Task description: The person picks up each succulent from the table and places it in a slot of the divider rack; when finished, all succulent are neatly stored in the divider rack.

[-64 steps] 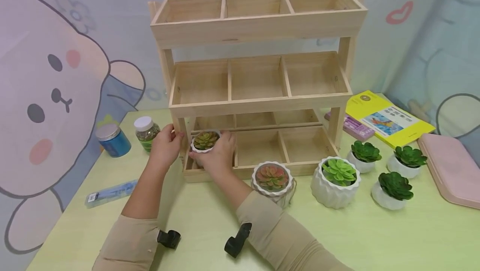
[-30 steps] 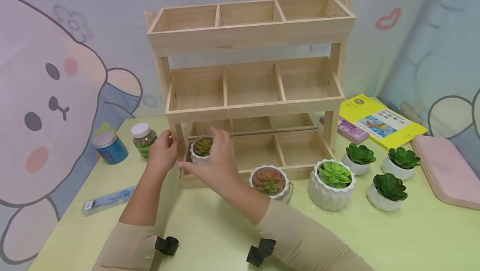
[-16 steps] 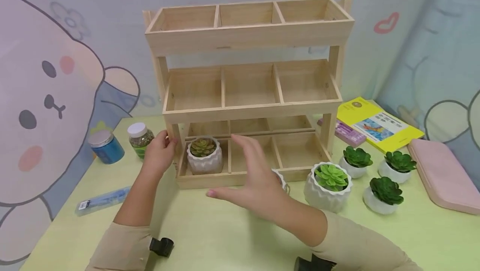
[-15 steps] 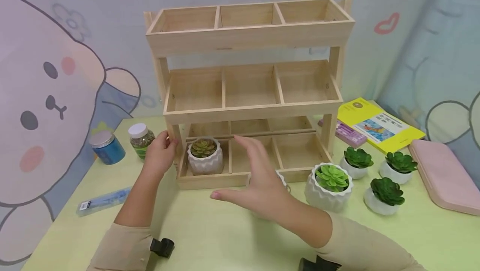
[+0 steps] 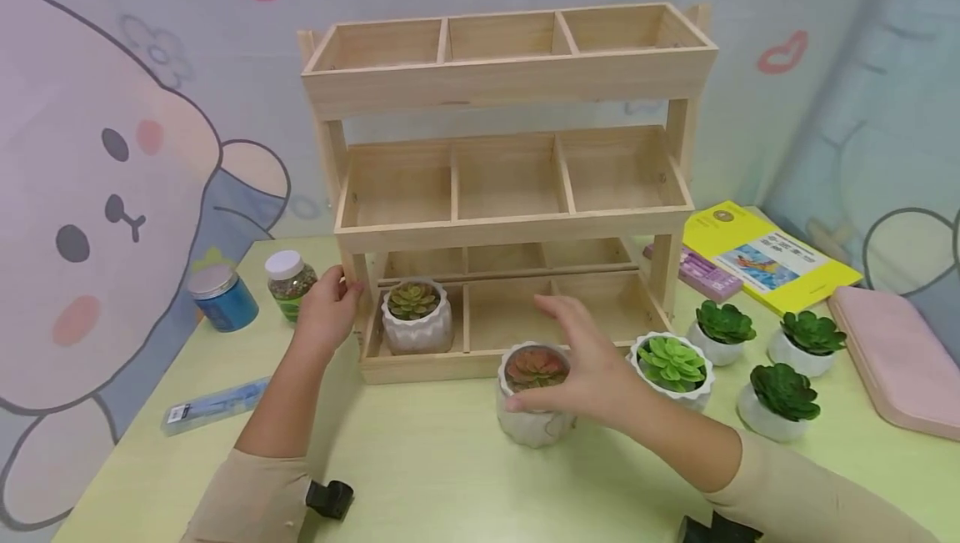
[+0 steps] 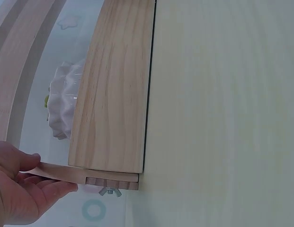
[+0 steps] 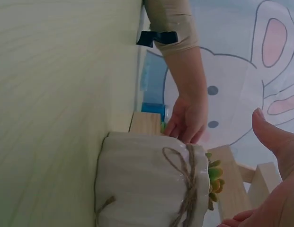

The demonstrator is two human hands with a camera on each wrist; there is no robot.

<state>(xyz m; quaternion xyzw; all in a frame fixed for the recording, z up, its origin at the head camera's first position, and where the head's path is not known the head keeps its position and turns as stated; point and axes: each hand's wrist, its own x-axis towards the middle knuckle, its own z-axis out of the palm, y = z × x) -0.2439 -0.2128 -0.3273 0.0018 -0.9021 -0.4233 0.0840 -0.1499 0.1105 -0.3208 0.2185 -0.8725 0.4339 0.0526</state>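
Note:
My left hand pinches the left upright of a three-tier wooden rack. In the left wrist view, thumb and fingers lie on either side of that wooden upright. A potted succulent in a white scalloped pot stands in the bottom tier's left compartment. My right hand is spread with thumb and fingers apart at a reddish succulent in a white pot, which stands on the table before the rack. In the right wrist view, twine is tied round this pot, and the thumb stands off from it.
To the right are a bright green potted succulent and several small dark green ones. Behind them lie a yellow book, a purple box and a pink case. Two jars and a blue packet are at left.
My right hand let go of the succulent pot in the bottom left compartment, moved right and came to the reddish succulent's pot. The left hand stayed at the rack's upright.

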